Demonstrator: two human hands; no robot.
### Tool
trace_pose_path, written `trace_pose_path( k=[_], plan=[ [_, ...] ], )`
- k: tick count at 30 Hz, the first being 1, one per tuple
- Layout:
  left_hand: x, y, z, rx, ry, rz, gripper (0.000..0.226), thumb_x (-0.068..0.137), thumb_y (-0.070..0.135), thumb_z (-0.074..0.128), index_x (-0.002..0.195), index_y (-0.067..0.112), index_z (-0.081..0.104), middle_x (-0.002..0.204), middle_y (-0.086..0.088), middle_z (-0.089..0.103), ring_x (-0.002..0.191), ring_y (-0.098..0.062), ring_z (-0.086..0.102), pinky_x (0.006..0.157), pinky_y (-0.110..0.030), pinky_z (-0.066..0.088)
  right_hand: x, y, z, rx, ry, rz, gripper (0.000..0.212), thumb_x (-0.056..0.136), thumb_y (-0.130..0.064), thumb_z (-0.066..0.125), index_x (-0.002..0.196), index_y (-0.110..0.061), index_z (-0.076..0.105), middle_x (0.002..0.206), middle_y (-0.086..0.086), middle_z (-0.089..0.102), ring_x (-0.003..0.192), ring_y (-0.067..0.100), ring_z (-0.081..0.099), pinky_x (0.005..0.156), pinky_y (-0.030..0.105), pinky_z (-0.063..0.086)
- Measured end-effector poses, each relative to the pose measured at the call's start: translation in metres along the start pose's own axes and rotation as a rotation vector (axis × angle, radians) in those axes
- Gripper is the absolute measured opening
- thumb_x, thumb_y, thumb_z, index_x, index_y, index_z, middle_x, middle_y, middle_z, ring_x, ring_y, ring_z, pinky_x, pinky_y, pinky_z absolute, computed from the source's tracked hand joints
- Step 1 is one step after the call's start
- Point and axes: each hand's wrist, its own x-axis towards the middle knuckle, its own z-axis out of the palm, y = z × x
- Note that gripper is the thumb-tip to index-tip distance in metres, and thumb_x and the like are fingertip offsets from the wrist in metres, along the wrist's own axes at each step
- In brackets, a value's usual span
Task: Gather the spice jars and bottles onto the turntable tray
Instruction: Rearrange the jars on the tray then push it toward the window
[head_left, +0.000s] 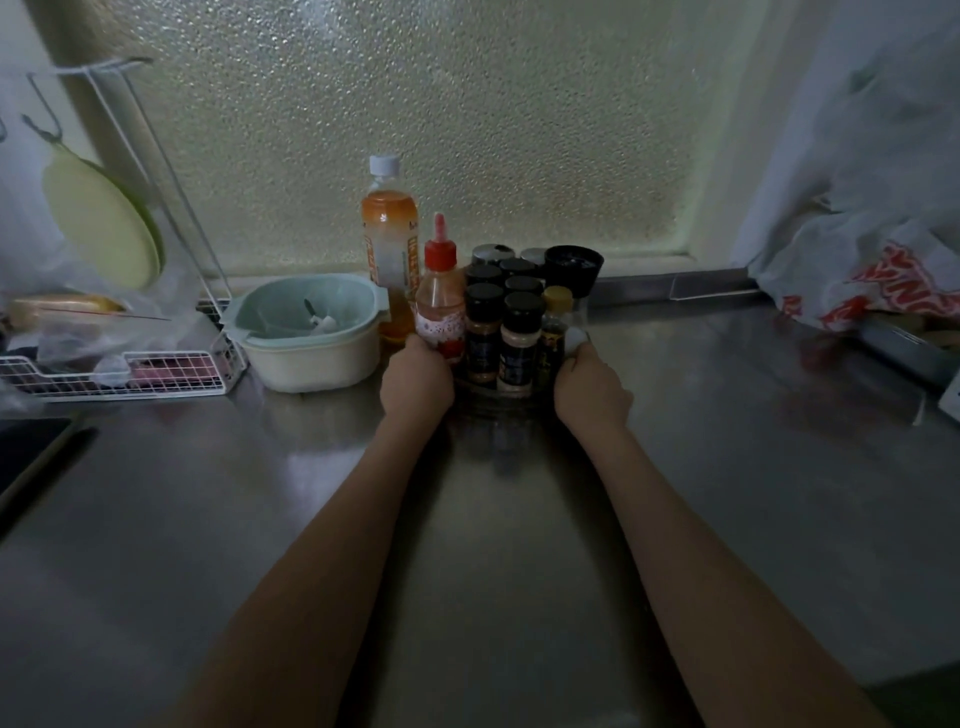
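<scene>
A clear round turntable tray (498, 401) stands on the steel counter near the frosted window. It carries several black-capped spice jars (518, 338), a red-capped squeeze bottle (440, 306), a gold-capped jar (556, 322) and a black cup-shaped lid (574, 267) at the back. My left hand (415, 382) grips the tray's left rim, beside the squeeze bottle. My right hand (589, 387) grips its right rim. A tall orange drink bottle (389, 244) stands behind the tray on the left; whether it rests on the tray is unclear.
A pale bowl with a teal strainer (311, 332) sits just left of the tray. A white wire rack (130, 371) with a green plate (101, 223) fills the far left. A plastic bag (862, 218) lies at the right. A dark stove edge (31, 457) is at the left.
</scene>
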Motion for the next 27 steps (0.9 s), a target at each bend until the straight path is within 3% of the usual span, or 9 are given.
trace_pose_path(
  k=[15, 22, 27],
  plan=[
    [0.025, 0.001, 0.013, 0.066, 0.049, 0.004, 0.024, 0.094, 0.011, 0.040, 0.110, -0.003, 0.052, 0.117, -0.024, 0.060, 0.111, -0.040, 0.054, 0.087, -0.043, 0.044, 0.034, 0.001, 0.013, 0.024, -0.003, -0.066, 0.042, 0.102, -0.024, 0.026, 0.142, -0.018, 0.037, 0.134, 0.018, 0.055, 0.121, 0.038, 0.052, 0.101, 0.045, 0.036],
    [0.028, -0.004, 0.014, 0.101, -0.006, 0.023, 0.029, 0.094, 0.011, 0.039, 0.111, -0.004, 0.055, 0.118, -0.023, 0.058, 0.111, -0.040, 0.054, 0.104, -0.039, 0.034, 0.034, 0.002, 0.013, 0.017, -0.035, -0.046, 0.042, 0.102, -0.024, 0.027, 0.142, -0.019, 0.035, 0.134, 0.018, 0.054, 0.121, 0.038, 0.051, 0.100, 0.046, 0.037],
    [0.015, 0.005, 0.003, -0.082, -0.004, -0.052, 0.028, 0.098, 0.017, 0.034, 0.113, -0.002, 0.048, 0.121, -0.026, 0.056, 0.114, -0.040, 0.052, 0.083, -0.039, 0.039, 0.034, -0.002, 0.009, 0.072, -0.075, 0.015, 0.032, 0.101, -0.024, 0.028, 0.129, -0.013, 0.036, 0.130, 0.021, 0.055, 0.119, 0.039, 0.052, 0.098, 0.046, 0.036]
  ],
)
